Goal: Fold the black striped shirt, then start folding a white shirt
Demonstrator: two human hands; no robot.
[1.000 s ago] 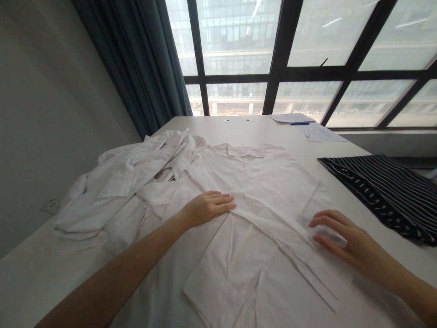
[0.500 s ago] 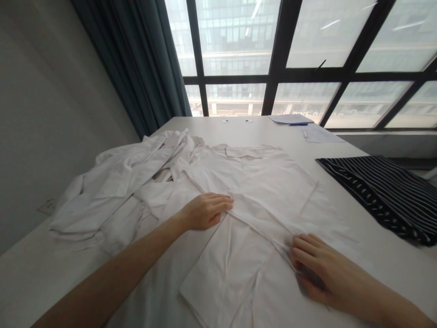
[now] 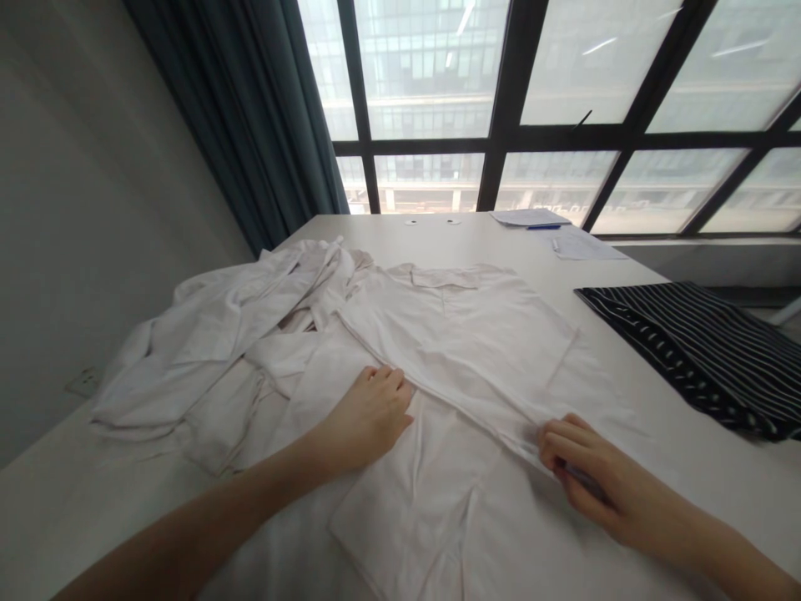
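A white shirt [image 3: 476, 325] lies spread on the table, its neckline at the far side. A long sleeve crosses its body on a slant, down toward the right. My right hand [image 3: 588, 472] pinches the lower right part of this sleeve between thumb and fingers, lifting it slightly. My left hand [image 3: 369, 413] rests on the shirt near its middle. Its fingers are bent down on the cloth by the sleeve's edge, and the fingertips are partly hidden. Below both hands, more creased layers of the shirt reach toward me.
A heap of crumpled white garments [image 3: 213, 325] borders the shirt on the left. To the right lies a black-and-white striped cloth [image 3: 701, 351]. Papers [image 3: 585, 244] and a blue pen [image 3: 543, 227] are at the table's [image 3: 413, 242] far right. Beyond stand a window and a dark curtain [image 3: 250, 108].
My left hand has drawn back toward me and slightly left, its fingers now more bent. My right hand has shifted slightly up and right with the sleeve, whose fold looks straighter.
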